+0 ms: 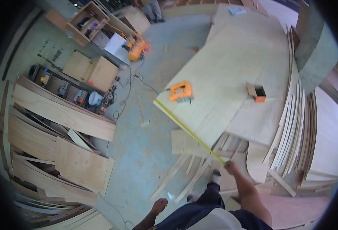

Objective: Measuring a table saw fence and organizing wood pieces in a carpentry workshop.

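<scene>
A yellow tape measure blade (184, 127) stretches along the near edge of a large plywood sheet (211, 76), from its left corner down to my right hand (230, 165). The right hand is closed round that end of the tape measure; its case is hidden in my grip. My left hand (160, 206) hangs low with the fingers curled, away from the sheet, and nothing shows in it. On the sheet, near the left corner, lies an orange jigsaw (181, 92) with a cord. Farther right on it stands a small open box (257, 93), orange and dark inside.
Wood strips (190, 172) lie on the floor by my feet. Plywood offcuts (81, 163) are piled at left, beside a tool case (61, 87). An orange air compressor (136, 49) stands farther back, with cords on the floor. Long strips (291, 130) lean at right. A person (152, 9) stands far off.
</scene>
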`<state>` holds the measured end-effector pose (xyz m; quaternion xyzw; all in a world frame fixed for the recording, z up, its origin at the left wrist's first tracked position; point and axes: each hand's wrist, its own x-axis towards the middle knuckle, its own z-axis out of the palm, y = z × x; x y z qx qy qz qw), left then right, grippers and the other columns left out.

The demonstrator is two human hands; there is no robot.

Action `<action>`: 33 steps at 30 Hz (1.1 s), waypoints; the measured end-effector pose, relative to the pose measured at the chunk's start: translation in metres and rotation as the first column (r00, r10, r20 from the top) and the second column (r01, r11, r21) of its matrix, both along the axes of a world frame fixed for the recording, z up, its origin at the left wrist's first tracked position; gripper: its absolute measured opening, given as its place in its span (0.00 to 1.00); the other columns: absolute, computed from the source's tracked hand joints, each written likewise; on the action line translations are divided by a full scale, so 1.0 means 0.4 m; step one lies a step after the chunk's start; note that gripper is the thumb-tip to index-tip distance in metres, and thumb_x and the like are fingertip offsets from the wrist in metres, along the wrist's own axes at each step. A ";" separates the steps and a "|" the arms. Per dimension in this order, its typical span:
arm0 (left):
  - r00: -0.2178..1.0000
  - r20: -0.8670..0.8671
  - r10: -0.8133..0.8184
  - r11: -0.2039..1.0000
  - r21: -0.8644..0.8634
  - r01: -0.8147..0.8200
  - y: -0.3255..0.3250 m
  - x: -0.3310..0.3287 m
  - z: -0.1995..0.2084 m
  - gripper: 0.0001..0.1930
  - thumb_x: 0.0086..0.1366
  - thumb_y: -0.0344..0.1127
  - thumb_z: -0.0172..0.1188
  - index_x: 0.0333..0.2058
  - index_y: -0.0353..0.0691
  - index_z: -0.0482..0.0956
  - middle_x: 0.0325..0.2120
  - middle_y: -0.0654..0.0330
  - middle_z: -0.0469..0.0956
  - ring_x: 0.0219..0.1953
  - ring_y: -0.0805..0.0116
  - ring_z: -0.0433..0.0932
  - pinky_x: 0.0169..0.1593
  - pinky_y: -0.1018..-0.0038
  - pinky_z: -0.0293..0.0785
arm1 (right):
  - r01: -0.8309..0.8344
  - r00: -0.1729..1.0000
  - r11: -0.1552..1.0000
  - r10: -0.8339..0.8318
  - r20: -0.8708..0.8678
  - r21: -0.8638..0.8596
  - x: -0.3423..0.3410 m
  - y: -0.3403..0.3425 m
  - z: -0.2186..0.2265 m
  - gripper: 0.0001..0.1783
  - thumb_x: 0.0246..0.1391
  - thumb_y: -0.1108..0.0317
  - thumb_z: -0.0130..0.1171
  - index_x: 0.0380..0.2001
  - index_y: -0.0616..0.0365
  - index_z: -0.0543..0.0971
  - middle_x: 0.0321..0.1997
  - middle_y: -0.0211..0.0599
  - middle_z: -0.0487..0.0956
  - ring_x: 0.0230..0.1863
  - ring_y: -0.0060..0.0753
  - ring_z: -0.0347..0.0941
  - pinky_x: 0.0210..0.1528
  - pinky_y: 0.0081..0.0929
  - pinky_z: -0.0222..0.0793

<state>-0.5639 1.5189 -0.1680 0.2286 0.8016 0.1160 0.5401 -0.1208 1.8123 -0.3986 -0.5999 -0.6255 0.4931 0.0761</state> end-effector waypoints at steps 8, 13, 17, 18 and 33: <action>0.996 0.049 0.074 0.990 0.114 -0.079 -0.021 -0.011 -0.064 0.16 0.67 0.42 0.56 0.47 0.36 0.79 0.36 0.58 0.83 0.37 0.68 0.83 0.40 0.72 0.79 | 0.008 0.993 0.998 -0.016 -0.118 -0.070 -0.243 -0.061 0.209 0.25 0.51 0.55 0.66 0.48 0.60 0.81 0.37 0.47 0.84 0.37 0.39 0.82 0.41 0.35 0.76; 0.991 0.132 -0.026 0.992 0.127 0.009 -0.078 -0.065 -0.048 0.16 0.67 0.41 0.56 0.45 0.33 0.79 0.35 0.58 0.82 0.36 0.68 0.82 0.38 0.73 0.78 | 0.029 0.996 0.979 -0.046 -0.081 -0.203 -0.276 -0.227 0.176 0.22 0.49 0.57 0.66 0.45 0.60 0.81 0.28 0.41 0.82 0.24 0.34 0.77 0.30 0.34 0.75; 0.977 0.169 -0.128 0.981 0.168 0.099 -0.220 -0.197 -0.128 0.15 0.67 0.40 0.56 0.45 0.35 0.79 0.33 0.59 0.81 0.33 0.70 0.81 0.34 0.75 0.77 | 0.065 0.993 0.995 -0.058 0.103 -0.075 -0.242 -0.447 0.200 0.18 0.45 0.57 0.66 0.38 0.55 0.84 0.33 0.46 0.83 0.35 0.42 0.79 0.39 0.38 0.75; 0.972 0.145 -0.185 0.970 0.189 0.156 -0.250 -0.238 -0.148 0.15 0.67 0.40 0.56 0.44 0.35 0.79 0.32 0.59 0.81 0.32 0.70 0.81 0.33 0.75 0.76 | 0.089 0.983 0.994 -0.097 0.155 0.056 -0.231 -0.521 0.215 0.14 0.47 0.60 0.66 0.37 0.53 0.84 0.26 0.40 0.82 0.26 0.33 0.78 0.31 0.36 0.75; 0.978 0.143 -0.150 0.989 0.030 0.147 -0.773 -0.653 -0.281 0.11 0.65 0.36 0.58 0.40 0.35 0.79 0.24 0.61 0.79 0.21 0.71 0.77 0.20 0.75 0.70 | 0.826 0.563 0.458 -0.704 0.434 -0.329 -0.306 -1.867 0.294 0.20 0.44 0.60 0.73 0.36 0.65 0.84 0.30 0.46 0.84 0.30 0.38 0.83 0.34 0.36 0.78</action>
